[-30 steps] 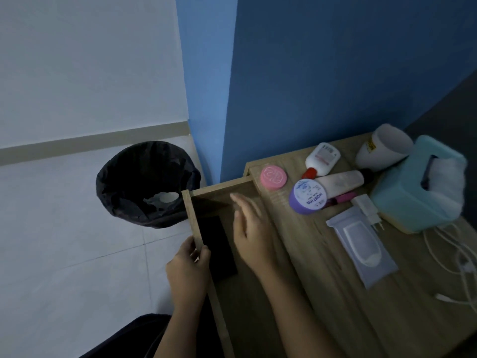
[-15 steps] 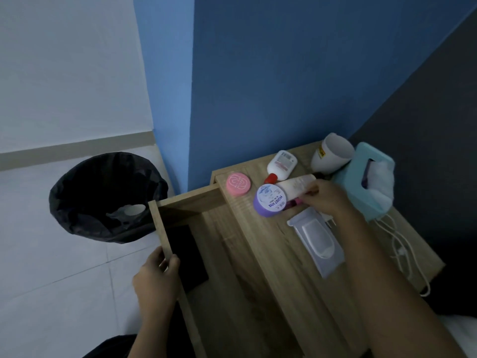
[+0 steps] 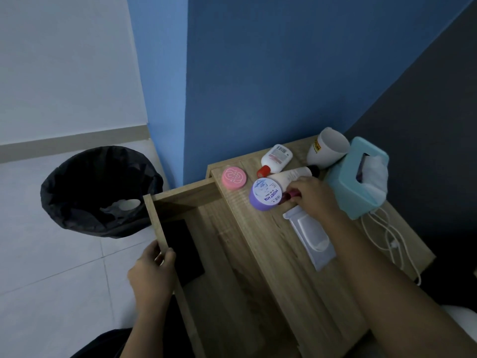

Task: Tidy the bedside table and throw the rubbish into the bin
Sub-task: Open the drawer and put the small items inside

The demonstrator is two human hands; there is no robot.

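Now the right hand, up from the drawer, seems to pinch the magenta stick by the back edge of the bench, likely to stow it; the left hand grips the drawer front.

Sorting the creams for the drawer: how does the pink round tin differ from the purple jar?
The pink tin is flat and low; the purple jar is deeper. The tin's lid bears a white swirl; the jar's face shows printed text. The tin sits alone; the jar lies beside the right hand. Both are round, on the bedside table.
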